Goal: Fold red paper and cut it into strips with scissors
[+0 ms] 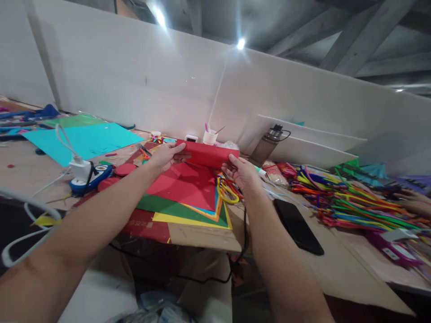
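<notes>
A red sheet (209, 154) is held up between my two hands above the table. My left hand (170, 157) pinches its left end, thumb in front. At its right end, my right hand (240, 169) grips it with the thumb on top and the fingers curled below. Under it lies a stack of coloured sheets, with a red sheet (185, 188) on top and green (164, 205) and yellow (191, 220) edges showing. Yellow-handled scissors (227, 190) rest at the right edge of the stack.
Behind stand a white cup (210, 137) and a bottle (267, 146). At right are a black phone (298, 226), many pipe cleaners (350, 199) and another person's hand (414, 202). At left lie a turquoise sheet (84, 141) and a blue-white power strip (90, 177).
</notes>
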Tool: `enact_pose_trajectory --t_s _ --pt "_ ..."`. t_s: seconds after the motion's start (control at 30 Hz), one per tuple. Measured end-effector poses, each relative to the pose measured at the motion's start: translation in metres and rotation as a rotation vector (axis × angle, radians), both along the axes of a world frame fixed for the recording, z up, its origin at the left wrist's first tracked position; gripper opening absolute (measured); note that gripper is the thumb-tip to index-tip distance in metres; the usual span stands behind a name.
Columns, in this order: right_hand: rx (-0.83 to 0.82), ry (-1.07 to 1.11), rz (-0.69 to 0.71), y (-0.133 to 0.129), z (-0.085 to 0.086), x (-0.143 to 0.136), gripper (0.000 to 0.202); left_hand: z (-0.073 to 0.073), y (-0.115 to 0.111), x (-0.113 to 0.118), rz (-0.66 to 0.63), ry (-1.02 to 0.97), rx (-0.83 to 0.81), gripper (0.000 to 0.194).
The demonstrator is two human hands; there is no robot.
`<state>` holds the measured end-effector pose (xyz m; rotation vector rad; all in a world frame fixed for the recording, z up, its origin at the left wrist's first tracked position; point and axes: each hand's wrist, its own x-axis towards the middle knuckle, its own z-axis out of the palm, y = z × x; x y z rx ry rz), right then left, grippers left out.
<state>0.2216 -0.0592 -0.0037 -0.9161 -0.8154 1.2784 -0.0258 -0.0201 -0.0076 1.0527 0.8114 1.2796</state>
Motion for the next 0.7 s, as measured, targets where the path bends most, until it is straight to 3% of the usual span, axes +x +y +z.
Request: enact_pose_trajectory --t_s 0.23,0.37,0.5,0.7 --pt "0.024 0.034 -0.073 0.004 -0.006 -0.005 0.015 -0.002 -0.005 0.008 0.06 -0.091 -0.081 0.004" --pt "0.035 0.033 -0.081 0.003 -0.005 -0.008 0.018 0.001 -0.011 0.012 0.022 -0.113 -0.143 0.011" --pt "0.081 0.035 -0.035 -0.003 -0.001 -0.01 0.015 0.006 -0.013 0.012 -0.024 -0.072 -0.058 0.019" --pt "0.129 -0.034 -0.002 -0.008 0.002 -0.012 0.014 0.013 -0.009 0.006 0.087 -0.169 0.112 0.021"
